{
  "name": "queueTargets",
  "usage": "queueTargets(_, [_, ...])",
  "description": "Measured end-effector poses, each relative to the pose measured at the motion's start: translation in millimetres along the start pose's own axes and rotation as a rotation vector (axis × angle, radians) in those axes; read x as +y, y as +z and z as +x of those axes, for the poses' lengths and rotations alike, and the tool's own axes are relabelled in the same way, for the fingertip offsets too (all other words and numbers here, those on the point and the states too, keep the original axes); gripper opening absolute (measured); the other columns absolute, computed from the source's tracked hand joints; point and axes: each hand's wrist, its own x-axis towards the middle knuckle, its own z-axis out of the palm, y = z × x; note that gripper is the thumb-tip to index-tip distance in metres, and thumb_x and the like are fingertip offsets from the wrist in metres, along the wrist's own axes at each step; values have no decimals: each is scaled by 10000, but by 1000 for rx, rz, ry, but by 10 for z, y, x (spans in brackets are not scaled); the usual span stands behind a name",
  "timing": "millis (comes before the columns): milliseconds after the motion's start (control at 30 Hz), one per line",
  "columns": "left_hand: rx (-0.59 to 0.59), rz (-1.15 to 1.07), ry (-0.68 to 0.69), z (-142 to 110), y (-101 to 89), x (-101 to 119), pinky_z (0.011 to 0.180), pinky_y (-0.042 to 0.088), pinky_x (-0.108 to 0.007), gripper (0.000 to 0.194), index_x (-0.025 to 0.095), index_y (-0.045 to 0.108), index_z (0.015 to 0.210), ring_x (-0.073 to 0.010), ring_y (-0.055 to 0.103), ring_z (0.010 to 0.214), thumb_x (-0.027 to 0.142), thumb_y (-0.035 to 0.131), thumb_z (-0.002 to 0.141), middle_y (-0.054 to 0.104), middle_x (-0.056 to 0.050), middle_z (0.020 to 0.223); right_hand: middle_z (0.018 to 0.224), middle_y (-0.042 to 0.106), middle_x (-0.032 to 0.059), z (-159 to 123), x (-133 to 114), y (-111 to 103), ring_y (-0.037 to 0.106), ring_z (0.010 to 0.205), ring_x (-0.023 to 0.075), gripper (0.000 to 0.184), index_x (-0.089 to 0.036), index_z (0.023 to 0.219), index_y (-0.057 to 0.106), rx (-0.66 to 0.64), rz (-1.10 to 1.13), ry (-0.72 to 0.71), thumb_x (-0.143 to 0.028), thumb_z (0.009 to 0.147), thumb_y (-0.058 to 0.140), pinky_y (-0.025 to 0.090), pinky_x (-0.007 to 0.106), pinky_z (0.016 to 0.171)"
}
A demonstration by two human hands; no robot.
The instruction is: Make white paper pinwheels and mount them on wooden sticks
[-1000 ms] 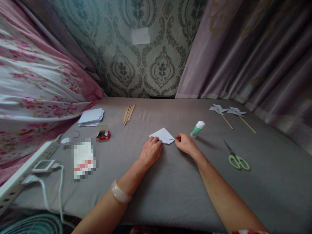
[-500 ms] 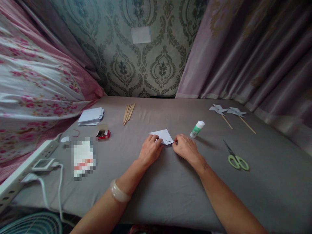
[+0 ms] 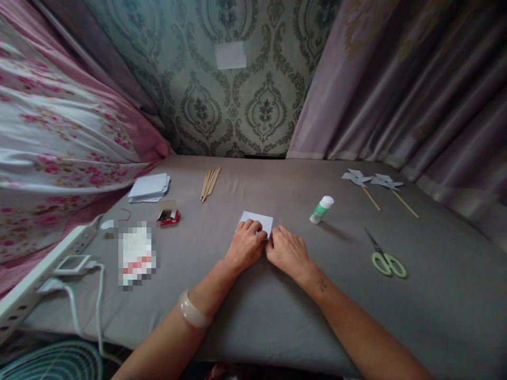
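A small white sheet of paper (image 3: 260,217) lies on the grey cloth in front of me, its near part covered by my fingers. My left hand (image 3: 246,244) presses on it from the left, fingers curled over its near edge. At its near right corner, my right hand (image 3: 288,250) is closed with the fingertips pinching the paper, close beside the left fingers. Just what the tips do underneath is hidden. To the right a green and white glue stick (image 3: 321,210) stands upright, with green-handled scissors (image 3: 384,258) lying farther right.
Two white paper pinwheels on sticks (image 3: 370,198) lie at the back right. Toward the back left are several wooden sticks (image 3: 209,183), a stack of white paper (image 3: 149,187) and a small red box (image 3: 169,215). A power strip (image 3: 75,243) with cables runs along the left edge.
The paper has turned and now sits squarer, with the loose folded corner no longer showing. My right hand has moved left, up against my left hand.
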Motion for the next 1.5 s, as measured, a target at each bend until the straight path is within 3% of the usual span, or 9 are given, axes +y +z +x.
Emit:
queueTargets(333, [35, -42, -24, -10, 1, -45, 808, 377, -365, 266, 225, 696, 929, -224, 505, 960, 304, 442, 942, 639, -73, 996, 1173, 565, 70, 166, 280, 34, 601, 969, 188, 245, -219, 1103, 571, 37, 137, -167, -173, 881, 481, 411, 267, 744])
queueTargets(500, [13, -131, -57, -21, 0, -59, 863, 385, -386, 207, 243, 659, 1037, -236, 504, 1016, 328, 555, 880, 639, -73, 1059, 1124, 587, 64, 199, 285, 101, 600, 976, 194, 189, -218, 1017, 622, 15, 117, -172, -199, 905, 471, 414, 274, 743])
queueTargets(600, [3, -181, -112, -57, -58, -109, 902, 385, -407, 376, 225, 598, 1144, -260, 481, 1078, 293, 642, 777, 603, -91, 1167, 1129, 600, 71, 166, 266, 82, 602, 977, 198, 201, -219, 1020, 634, -8, 94, -163, -219, 923, 458, 414, 286, 763])
queueTargets(667, [11, -184, -152, -83, -123, -157, 905, 384, -413, 405, 220, 604, 1130, -266, 475, 1087, 230, 635, 726, 591, -89, 1186, 1133, 608, 72, 143, 255, 66, 603, 981, 199, 202, -219, 1022, 640, -25, 82, -167, -241, 932, 460, 415, 290, 774])
queueTargets(800, [72, -146, -213, -104, -219, -221, 885, 375, -414, 289, 216, 669, 1003, -258, 487, 1049, 181, 591, 727, 615, -79, 1111, 1102, 627, 69, 125, 241, 48, 609, 972, 203, 203, -219, 1005, 660, -40, 84, -178, -294, 938, 483, 420, 290, 767])
queueTargets(1133, [-10, -79, -48, -100, -56, -150, 905, 369, -432, 261, 226, 646, 1092, -258, 490, 1074, 248, 514, 868, 631, -91, 1134, 1122, 625, 74, 198, 271, 114, 590, 1029, 180, 214, -209, 1027, 652, -28, 206, -221, -249, 956, 454, 414, 252, 814])
queueTargets(1333, [-35, -83, -40, -98, -35, -146, 893, 367, -424, 229, 216, 647, 1052, -253, 506, 1064, 234, 501, 877, 645, -83, 1118, 1093, 656, 60, 252, 260, 154, 601, 1011, 175, 225, -218, 1027, 650, 20, 256, -207, -247, 964, 436, 410, 244, 813])
queueTargets(1500, [-55, -83, -48, -94, -34, -138, 897, 364, -415, 226, 212, 647, 1046, -244, 514, 1051, 234, 493, 882, 647, -77, 1114, 1044, 701, 59, 352, 269, 218, 632, 974, 182, 219, -206, 1116, 611, 74, 357, -118, -239, 908, 550, 421, 253, 802])
